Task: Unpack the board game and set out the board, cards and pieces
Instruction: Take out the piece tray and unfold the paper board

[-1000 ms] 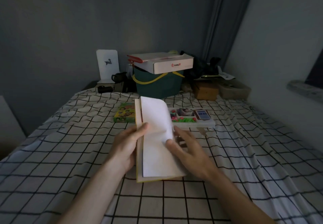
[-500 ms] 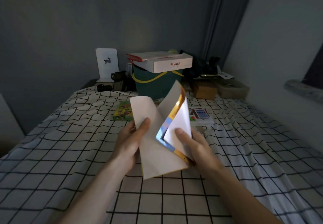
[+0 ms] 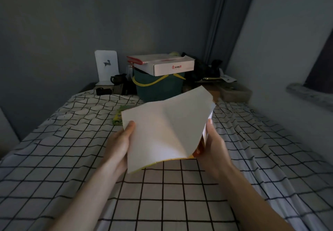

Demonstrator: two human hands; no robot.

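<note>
Our left hand (image 3: 119, 146) pinches the left edge of the folded paper game board (image 3: 165, 128), thumb on top, while our right hand (image 3: 213, 147) grips its right edge. We hold it half unfolded above the black-and-white checked bedsheet (image 3: 162, 194), its blank white back facing us and yellow-orange print showing at the lower edge. Beyond, a colourful game box lid (image 3: 118, 117) lies on the sheet, and a dark green bucket (image 3: 158, 88) carries a white cardboard box (image 3: 167, 64).
</note>
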